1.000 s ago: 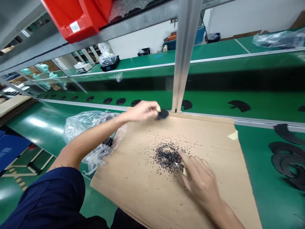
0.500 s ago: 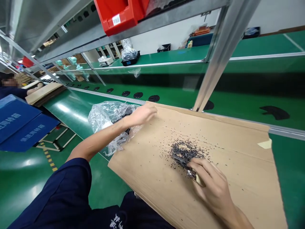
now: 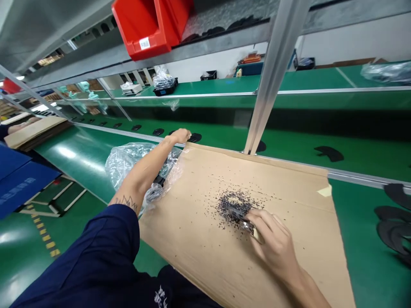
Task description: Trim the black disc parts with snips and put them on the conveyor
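Note:
My left hand reaches over the far edge of the cardboard sheet with its fingers curled together. Its fingertips are beside a flat, rounded black piece on the green surface beyond the rail; whether they grip anything is hidden. Above the cardboard, my right hand is closed round a nippers-like hand tool with shiny metal and a pale yellow grip. The tool's dark front end lies over a heap of tiny black bits scattered on the cardboard.
Left of the cardboard lies a clear plastic bag with dark pieces in it. A metal post stands at the far edge. A red bin sits on the shelf overhead. More black pieces lie right. A person's arm shows far left.
My left hand has moved away from me, off the cardboard corner toward the rounded black piece. My right hand keeps its hold on the tool over the bits. The view has shifted right.

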{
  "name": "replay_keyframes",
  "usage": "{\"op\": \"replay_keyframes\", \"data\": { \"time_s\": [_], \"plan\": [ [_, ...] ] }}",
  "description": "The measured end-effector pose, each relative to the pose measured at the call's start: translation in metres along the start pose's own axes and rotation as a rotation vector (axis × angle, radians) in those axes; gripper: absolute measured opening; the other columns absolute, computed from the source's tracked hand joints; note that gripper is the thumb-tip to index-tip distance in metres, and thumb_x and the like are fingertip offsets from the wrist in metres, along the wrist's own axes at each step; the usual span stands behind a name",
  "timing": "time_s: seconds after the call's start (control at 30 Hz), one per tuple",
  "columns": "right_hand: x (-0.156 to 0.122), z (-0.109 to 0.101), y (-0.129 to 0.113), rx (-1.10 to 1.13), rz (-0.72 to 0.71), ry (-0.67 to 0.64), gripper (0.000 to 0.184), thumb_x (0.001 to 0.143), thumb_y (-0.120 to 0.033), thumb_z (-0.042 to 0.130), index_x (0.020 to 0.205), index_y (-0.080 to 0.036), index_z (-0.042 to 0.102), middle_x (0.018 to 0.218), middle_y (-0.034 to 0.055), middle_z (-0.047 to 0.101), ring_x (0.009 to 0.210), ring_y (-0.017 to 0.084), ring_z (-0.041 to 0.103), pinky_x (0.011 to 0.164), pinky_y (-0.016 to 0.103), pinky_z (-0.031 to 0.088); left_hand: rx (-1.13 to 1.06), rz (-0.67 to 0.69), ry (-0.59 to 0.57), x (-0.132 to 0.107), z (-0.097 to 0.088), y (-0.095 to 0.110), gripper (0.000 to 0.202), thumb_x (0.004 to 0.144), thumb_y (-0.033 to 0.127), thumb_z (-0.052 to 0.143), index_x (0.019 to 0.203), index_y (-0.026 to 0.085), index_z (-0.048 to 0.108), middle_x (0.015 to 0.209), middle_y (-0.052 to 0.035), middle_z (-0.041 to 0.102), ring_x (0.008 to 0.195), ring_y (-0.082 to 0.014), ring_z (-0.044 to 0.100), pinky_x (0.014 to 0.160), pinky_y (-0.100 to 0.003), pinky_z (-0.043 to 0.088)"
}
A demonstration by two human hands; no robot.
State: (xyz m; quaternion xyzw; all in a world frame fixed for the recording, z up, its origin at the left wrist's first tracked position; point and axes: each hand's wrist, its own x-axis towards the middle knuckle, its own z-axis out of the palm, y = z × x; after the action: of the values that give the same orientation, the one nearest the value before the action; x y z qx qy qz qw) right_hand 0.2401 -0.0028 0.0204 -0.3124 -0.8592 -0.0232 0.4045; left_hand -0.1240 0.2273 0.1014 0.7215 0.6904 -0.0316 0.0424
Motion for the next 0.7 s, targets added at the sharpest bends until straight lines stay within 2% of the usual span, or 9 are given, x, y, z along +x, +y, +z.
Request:
{"op": "replay_keyframes", "data": {
  "time_s": [0.1,0.17,0.2,0.27,0.33,0.4,0.47,0.57,0.7],
  "plan": [
    [-0.001,0.004,0.004,-0.001,-0.007,0.004,0.026,0.087,-0.002,0.054,0.106,-0.016,0.064,0.094,0.0109,0.073,0.082,0.021,0.067,0.067,0.032,0.052,-0.002,0.029,0.120,-0.024,-0.025,-0.014,0.027,0.103,0.024,0.054,0.124,0.011,0.064,0.126,-0.0126,0.069,0.117,-0.0230,0.066,0.103,-0.037,0.053],
    [-0.001,0.006,0.007,0.011,-0.012,0.004,0.023,0.089,-0.004,0.056,0.107,-0.016,0.064,0.095,0.0117,0.073,0.081,0.022,0.067,0.069,0.033,0.052,-0.009,0.081,0.165,-0.052,-0.042,-0.025,0.029,0.104,0.023,0.045,0.118,0.009,0.067,0.116,-0.0107,0.074,0.107,-0.0204,0.069,0.097,-0.031,0.052],
    [-0.002,0.008,0.009,0.018,-0.010,0.004,0.021,0.090,-0.006,0.057,0.107,-0.016,0.064,0.094,0.0121,0.073,0.081,0.022,0.067,0.069,0.033,0.052,-0.013,0.130,0.143,-0.068,-0.048,-0.030,0.031,0.104,0.027,0.043,0.111,0.011,0.069,0.106,-0.0082,0.076,0.098,-0.0188,0.070,0.091,-0.029,0.053],
    [-0.002,0.010,0.011,0.030,-0.006,0.002,0.019,0.091,-0.008,0.058,0.106,-0.016,0.064,0.094,0.0128,0.073,0.080,0.023,0.068,0.068,0.034,0.052,0.028,0.265,-0.076,-0.101,-0.051,-0.038,0.033,0.102,0.033,0.044,0.095,0.015,0.071,0.089,-0.0040,0.076,0.081,-0.0163,0.070,0.080,-0.026,0.052],
    [-0.001,0.012,0.011,0.036,-0.005,0.006,0.017,0.092,-0.009,0.057,0.106,-0.016,0.063,0.094,0.0130,0.073,0.079,0.023,0.068,0.068,0.034,0.052,0.162,0.287,-0.332,-0.129,-0.040,-0.045,0.027,0.098,0.029,0.050,0.087,0.017,0.071,0.083,-0.0042,0.074,0.076,-0.0169,0.069,0.077,-0.026,0.051],
    [0.000,0.013,0.010,0.044,-0.001,0.006,0.017,0.092,-0.009,0.056,0.105,-0.017,0.063,0.093,0.0125,0.073,0.078,0.023,0.068,0.067,0.034,0.052,0.280,0.220,-0.424,-0.147,-0.017,-0.052,0.016,0.092,0.020,0.056,0.089,0.016,0.071,0.087,-0.0086,0.075,0.081,-0.0207,0.071,0.078,-0.029,0.052],
    [-0.001,0.014,0.008,0.052,0.008,0.003,0.017,0.092,-0.009,0.057,0.105,-0.017,0.063,0.093,0.0118,0.074,0.079,0.022,0.068,0.067,0.033,0.052,0.337,0.151,-0.410,-0.155,0.007,-0.057,0.018,0.085,0.013,0.061,0.100,0.014,0.071,0.099,-0.0145,0.074,0.087,-0.0256,0.073,0.079,-0.033,0.054],
    [-0.002,0.014,0.007,0.062,0.038,-0.016,0.017,0.091,-0.009,0.059,0.105,-0.018,0.064,0.094,0.0116,0.074,0.081,0.023,0.069,0.068,0.034,0.052,0.390,0.091,-0.388,-0.156,0.034,-0.062,0.039,0.079,0.008,0.066,0.118,0.012,0.066,0.117,-0.0199,0.070,0.092,-0.0291,0.074,0.079,-0.035,0.056],
    [-0.004,0.014,0.006,0.088,0.082,-0.008,0.014,0.092,-0.012,0.062,0.104,-0.019,0.064,0.094,0.0104,0.074,0.081,0.022,0.069,0.070,0.034,0.053,0.398,0.088,-0.308,-0.159,0.035,-0.068,0.038,0.080,0.005,0.063,0.117,0.011,0.065,0.118,-0.0199,0.068,0.089,-0.0282,0.074,0.076,-0.034,0.057]
  ]
}}
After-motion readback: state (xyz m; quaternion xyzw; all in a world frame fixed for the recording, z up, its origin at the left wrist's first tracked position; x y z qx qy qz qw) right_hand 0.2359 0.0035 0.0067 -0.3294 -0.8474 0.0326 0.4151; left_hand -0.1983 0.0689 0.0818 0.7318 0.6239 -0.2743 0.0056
